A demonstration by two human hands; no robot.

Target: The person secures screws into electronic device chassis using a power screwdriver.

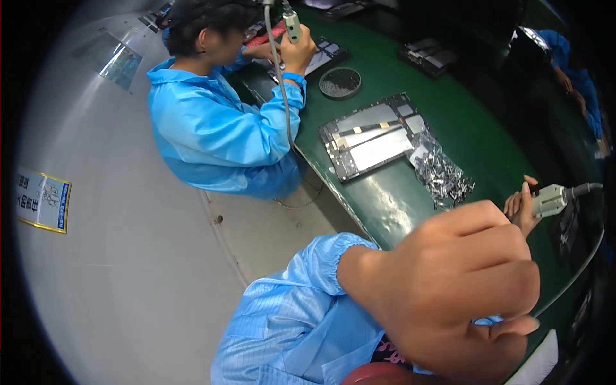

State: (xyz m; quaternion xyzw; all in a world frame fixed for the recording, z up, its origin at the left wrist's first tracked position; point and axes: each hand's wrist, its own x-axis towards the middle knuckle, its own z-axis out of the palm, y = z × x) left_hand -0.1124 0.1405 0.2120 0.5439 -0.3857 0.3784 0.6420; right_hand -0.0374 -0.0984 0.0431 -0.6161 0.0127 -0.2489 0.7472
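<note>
One pale-green, boxy handheld tool with a grey cable (549,201) is at the right above the green tabletop (385,70), clasped at its near end by the fingers of what seems to be the right hand (525,215), wrist hidden. In front looms the left hand (449,276), blue-sleeved, its fingers bent and side by side; I cannot tell whether they meet the thumb or grip anything. Beyond it, a clear plastic bag of small metallic parts (443,176) overlaps the corner of an opened, dark-framed tablet with silvery panels (378,154). Farther off are a round grey dish (340,83) and a blue-jacketed co-worker (218,128) holding a similar tool (292,27) over another opened device (324,56).
</note>
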